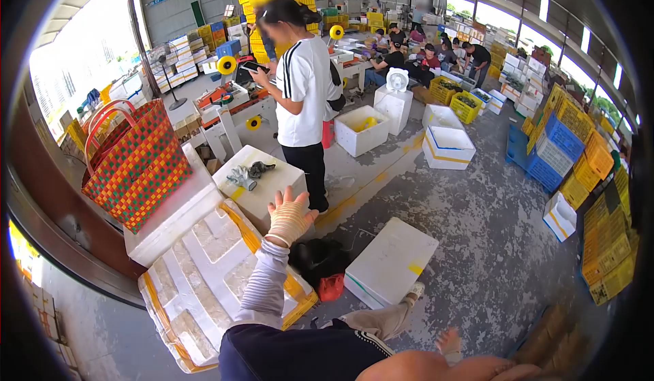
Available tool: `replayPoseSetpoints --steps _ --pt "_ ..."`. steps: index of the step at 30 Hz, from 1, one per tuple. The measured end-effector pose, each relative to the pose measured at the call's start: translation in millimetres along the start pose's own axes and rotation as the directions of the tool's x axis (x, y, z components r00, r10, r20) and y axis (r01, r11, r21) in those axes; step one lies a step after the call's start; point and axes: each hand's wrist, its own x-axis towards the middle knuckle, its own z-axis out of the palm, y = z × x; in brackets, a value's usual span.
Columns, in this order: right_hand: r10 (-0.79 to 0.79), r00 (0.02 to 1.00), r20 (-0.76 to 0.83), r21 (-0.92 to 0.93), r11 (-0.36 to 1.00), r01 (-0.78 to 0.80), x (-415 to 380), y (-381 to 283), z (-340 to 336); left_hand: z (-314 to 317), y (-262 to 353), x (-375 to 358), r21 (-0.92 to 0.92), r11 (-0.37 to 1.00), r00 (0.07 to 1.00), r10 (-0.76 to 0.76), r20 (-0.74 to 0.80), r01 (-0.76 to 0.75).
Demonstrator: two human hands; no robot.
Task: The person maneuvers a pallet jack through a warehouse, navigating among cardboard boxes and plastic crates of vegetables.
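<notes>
My left hand (289,219), with a pale ribbed covering round the palm and wrist, reaches forward with its fingers spread and nothing in them. It appears near the front edge of a closed white foam box (264,170). On that box's lid lie crumpled grey gloves (251,175). At the lower right, my right hand (448,343) shows small and partly hidden beside my bent arm. Its fingers look apart, and I see nothing held. Below my left hand lie a black bag-like item (317,260) and a red item (331,288).
A red checked woven basket (139,166) stands on foam boxes at left. A large taped foam block (204,272) lies in front. Another closed foam box (392,262) rests on the floor. A person (303,95) stands ahead holding a phone. Yellow and blue crates (555,149) are stacked at right.
</notes>
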Motion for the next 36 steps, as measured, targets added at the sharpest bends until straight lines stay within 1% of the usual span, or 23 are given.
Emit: replayPoseSetpoints --steps 1,2,3,4,6,8,9,11,12,15,17,18,19,22,23,25,26,28,29,31,33,35,36 --pt "-0.128 0.992 -0.021 -0.269 0.956 0.117 12 14 -37 2 13 -1 -0.031 0.999 0.997 0.025 0.068 -0.023" --pt "-0.092 0.991 -0.096 -0.316 0.947 0.058 5 15 -50 8 20 -4 -0.073 0.996 0.993 0.049 0.107 -0.042" --pt "-0.040 0.990 -0.133 -0.286 0.958 0.000 -2 13 -44 14 26 -7 -0.113 0.992 0.986 0.077 0.148 -0.061" --pt "-0.003 0.989 -0.150 -0.256 0.966 -0.036 -7 13 -43 19 32 -11 -0.130 0.991 0.983 0.055 0.175 -0.032" --pt "0.023 0.990 -0.138 -0.238 0.970 -0.056 -6 11 -30 20 37 -19 -0.119 0.993 0.981 0.049 0.187 -0.027" --pt "0.030 0.994 -0.104 -0.214 0.976 -0.052 -5 12 -16 19 41 -20 -0.105 0.994 0.976 0.059 0.209 -0.037" --pt "0.033 0.996 -0.082 -0.198 0.979 -0.049 -6 14 -10 21 41 -18 -0.095 0.992 0.972 0.106 0.211 -0.088" --pt "0.038 0.998 -0.043 -0.167 0.985 -0.045 -7 19 0 27 42 -15 -0.129 0.991 0.980 0.062 0.188 -0.038" --pt "0.042 0.999 -0.024 -0.156 0.987 -0.045 -8 20 5 32 47 -10 -0.121 0.990 0.976 0.092 0.198 -0.069" --pt "0.039 0.999 0.020 -0.135 0.990 -0.036 -6 19 14 59 67 5 -0.085 0.996 0.965 0.062 0.256 -0.041" --pt "0.038 0.999 0.031 -0.132 0.991 -0.034 -4 16 15 82 95 20 -0.052 0.992 0.913 0.125 0.388 -0.114" --pt "0.040 0.999 0.032 -0.130 0.991 -0.035 -3 15 14 95 115 28 -0.047 0.986 0.892 0.167 0.421 -0.162" --pt "0.040 0.999 0.028 -0.132 0.991 -0.036 -3 13 12 107 136 37 -0.083 0.972 0.847 0.232 0.479 -0.219" --pt "0.046 0.999 -0.010 -0.165 0.985 -0.047 4 4 6 146 203 49 -0.175 0.910 0.815 0.415 0.405 -0.376" --pt "0.042 0.999 -0.031 -0.169 0.984 -0.047 9 -2 6 159 224 50 -0.180 0.908 0.810 0.419 0.411 -0.378" --pt "0.052 0.996 -0.073 -0.153 0.986 -0.062 25 -17 7 182 261 58 -0.299 0.827 0.713 0.562 0.419 -0.476" --pt "0.057 0.994 -0.089 -0.153 0.986 -0.070 35 -26 8 191 275 63 -0.303 0.824 0.713 0.566 0.414 -0.479" --pt "0.079 0.989 -0.123 -0.153 0.983 -0.098 62 -45 9 208 302 80 -0.365 0.784 0.568 0.618 0.544 -0.502" --pt "0.097 0.985 -0.143 -0.156 0.981 -0.119 76 -54 10 221 312 94 -0.369 0.783 0.570 0.619 0.540 -0.501" --pt "0.124 0.974 -0.190 -0.175 0.972 -0.158 104 -72 10 255 324 123 -0.304 0.807 0.557 0.575 0.599 -0.506" --pt "0.150 0.962 -0.227 -0.213 0.956 -0.199 139 -91 13 293 333 159 -0.272 0.832 0.582 0.538 0.610 -0.483" --pt "0.172 0.949 -0.264 -0.260 0.935 -0.241 176 -111 18 324 343 201 -0.189 0.890 0.626 0.430 0.651 -0.415" --pt "0.182 0.940 -0.288 -0.279 0.923 -0.264 187 -117 15 338 348 224 -0.158 0.908 0.618 0.384 0.686 -0.389"
